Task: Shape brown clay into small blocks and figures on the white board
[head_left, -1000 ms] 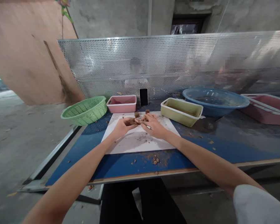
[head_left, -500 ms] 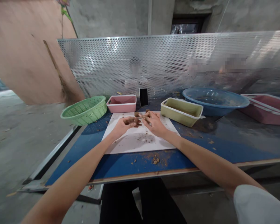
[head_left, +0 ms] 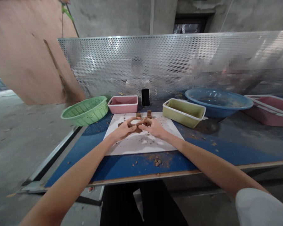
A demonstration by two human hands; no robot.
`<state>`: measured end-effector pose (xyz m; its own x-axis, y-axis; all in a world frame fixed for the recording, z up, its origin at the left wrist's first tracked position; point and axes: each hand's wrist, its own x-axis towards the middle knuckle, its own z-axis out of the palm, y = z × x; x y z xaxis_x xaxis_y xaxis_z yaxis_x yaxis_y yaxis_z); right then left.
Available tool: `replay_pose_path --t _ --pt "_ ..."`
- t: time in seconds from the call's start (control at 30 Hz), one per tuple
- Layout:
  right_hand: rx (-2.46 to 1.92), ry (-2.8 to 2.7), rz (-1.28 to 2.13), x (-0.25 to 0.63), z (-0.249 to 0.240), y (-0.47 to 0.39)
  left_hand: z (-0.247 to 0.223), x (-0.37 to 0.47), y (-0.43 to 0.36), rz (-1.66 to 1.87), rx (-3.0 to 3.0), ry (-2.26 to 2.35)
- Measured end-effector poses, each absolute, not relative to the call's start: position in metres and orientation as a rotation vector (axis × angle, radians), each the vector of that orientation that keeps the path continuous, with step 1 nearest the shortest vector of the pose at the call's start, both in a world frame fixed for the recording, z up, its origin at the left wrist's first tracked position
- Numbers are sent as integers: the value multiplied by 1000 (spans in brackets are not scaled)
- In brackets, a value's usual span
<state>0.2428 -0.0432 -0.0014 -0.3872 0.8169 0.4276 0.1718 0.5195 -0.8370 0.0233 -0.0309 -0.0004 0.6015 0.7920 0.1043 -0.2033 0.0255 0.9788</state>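
My left hand (head_left: 125,129) and my right hand (head_left: 155,127) meet over a white board (head_left: 122,149). Between their curled fingers and thumbs is a brown lump of clay (head_left: 138,130), partly hidden by the fingers. Both hands are closed around it, with brown smears on the fingertips. Just beyond them, a small brown clay block (head_left: 138,115) and a taller clay piece (head_left: 149,114) rest at the board's far edge. Another bit of brown clay shows beside the left hand's knuckles. Crumbs lie scattered over the board.
Along the back stand a green basket (head_left: 85,116), a pink bin (head_left: 123,109), a propped phone (head_left: 145,98), a yellow-green bin (head_left: 182,117) and a blue basin (head_left: 217,110). Crumbs (head_left: 157,161) lie near the front edge. A perforated metal panel (head_left: 160,62) rises behind.
My right hand has drawn back towards me and turned, uncovering the taller clay piece. My left hand has shifted slightly nearer, and both thumbs now point inward at the lump.
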Motion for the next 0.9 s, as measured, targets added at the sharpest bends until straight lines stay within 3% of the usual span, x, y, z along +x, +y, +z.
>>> replay_pose_path --t 0.63,0.9 --pt "-771 -1704 1119 239 -8 -40 1 27 -37 825 1355 560" --pt "-856 -1537 1134 239 -14 -32 5 34 -40 977 1882 659"
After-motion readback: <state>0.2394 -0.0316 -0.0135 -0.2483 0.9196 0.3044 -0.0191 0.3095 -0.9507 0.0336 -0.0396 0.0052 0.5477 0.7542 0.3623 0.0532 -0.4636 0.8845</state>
